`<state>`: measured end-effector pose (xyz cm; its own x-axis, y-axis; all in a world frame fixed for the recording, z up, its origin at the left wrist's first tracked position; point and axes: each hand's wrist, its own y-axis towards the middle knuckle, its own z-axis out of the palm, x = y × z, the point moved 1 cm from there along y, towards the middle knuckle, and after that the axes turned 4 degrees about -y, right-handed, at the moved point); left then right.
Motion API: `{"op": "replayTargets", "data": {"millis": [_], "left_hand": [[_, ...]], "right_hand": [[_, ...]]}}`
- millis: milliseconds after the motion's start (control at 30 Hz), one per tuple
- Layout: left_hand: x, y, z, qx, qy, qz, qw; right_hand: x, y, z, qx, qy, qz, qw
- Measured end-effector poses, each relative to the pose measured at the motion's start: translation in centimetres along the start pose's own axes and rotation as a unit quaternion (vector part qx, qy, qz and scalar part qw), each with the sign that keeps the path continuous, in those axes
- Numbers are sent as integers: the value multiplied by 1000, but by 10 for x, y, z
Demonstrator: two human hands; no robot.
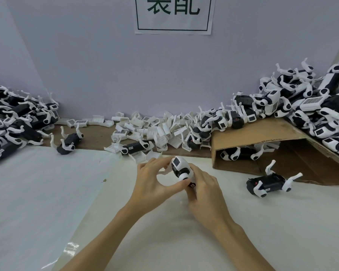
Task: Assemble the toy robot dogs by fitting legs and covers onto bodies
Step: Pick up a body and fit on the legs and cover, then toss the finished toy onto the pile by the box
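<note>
1. Toy dog held just above surface, centre; both hands clamped on it: left hand pinching front and leg, right hand wrapped round body.
2. Prob. light, stiff plastic; thin legs likely snap-prone, so grip by body.
3. Small sticker on body, unreadable.
4. Wall sign: Chinese chars, cropped, approx. "装配".
</note>
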<state>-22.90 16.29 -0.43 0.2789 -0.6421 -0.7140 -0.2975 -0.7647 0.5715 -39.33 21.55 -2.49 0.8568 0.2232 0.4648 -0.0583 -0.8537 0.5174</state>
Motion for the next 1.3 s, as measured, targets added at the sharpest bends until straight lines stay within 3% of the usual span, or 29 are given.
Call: {"op": "replayTargets", "data": {"millis": [167, 267, 400, 533, 600, 700, 800, 900, 933, 967, 1033, 1100, 1200, 1300], "left_hand": [[3, 7, -9, -12, -135, -94, 986], [10, 12, -17, 13, -200, -198, 960], [24, 15, -23, 28, -279, -295, 913], [31, 17, -27, 16, -363, -332, 871], [36, 17, -30, 27, -383, -321, 866], [38, 21, -34, 16, -332, -291, 897], [46, 26, -43, -59, -319, -248, 913], [55, 28, -53, -102, -282, -217, 929], [58, 28, -55, -114, -261, -213, 935], [61, 28, -56, -129, -238, -211, 939], [67, 28, -55, -164, -157, -196, 954], [75, 27, -55, -196, 34, -166, 966], [88, 23, -58, -189, 256, -113, 941], [101, 23, -63, -112, 290, -126, 942]], "right_hand": [[-2, -1, 4, 11, 134, 69, 989], [-8, 1, 4, 29, 175, 53, 983], [-9, 1, 5, 78, 269, 110, 954], [-2, 1, 2, 112, 339, 139, 924], [2, 1, -2, 137, 392, 167, 894], [5, 10, -9, 181, 514, 272, 793], [-6, 48, -51, 88, 688, 349, 631], [-30, 102, -129, -57, 825, 224, 516], [-37, 117, -152, -81, 841, 182, 503], [-42, 128, -169, -88, 842, 163, 507], [-43, 136, -179, -75, 809, 169, 558], [-40, 129, -162, -38, 772, 186, 606], [-31, 97, -111, 51, 771, 212, 598], [-23, 57, -58, 101, 751, 263, 597]]}}
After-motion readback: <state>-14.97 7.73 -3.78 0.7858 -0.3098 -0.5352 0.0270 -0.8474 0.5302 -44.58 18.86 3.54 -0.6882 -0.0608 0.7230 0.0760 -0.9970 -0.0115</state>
